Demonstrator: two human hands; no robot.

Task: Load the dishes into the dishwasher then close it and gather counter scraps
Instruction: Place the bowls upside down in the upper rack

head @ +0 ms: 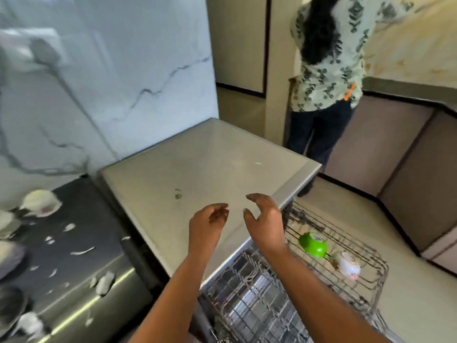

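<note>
The dishwasher [210, 164] has a flat steel top, and its wire upper rack [356, 271] is pulled out to the right. In the rack lie a green bowl [312, 244] and a small white patterned cup [349, 265]. A lower rack [249, 300] shows beneath. My left hand [210, 221] and my right hand [264, 216] hover over the front edge of the steel top, fingers loosely curled, holding nothing. On the dark counter [81, 214] at left lie white scraps [82, 251] and a white bowl [40, 203].
A person in a patterned shirt [326, 58] stands at the back right, facing away. More dishes [10, 251] crowd the counter's left edge, blurred. A marble wall [111, 70] rises behind the counter. Beige floor [408, 293] lies right of the rack, with cabinets [408, 169] beyond.
</note>
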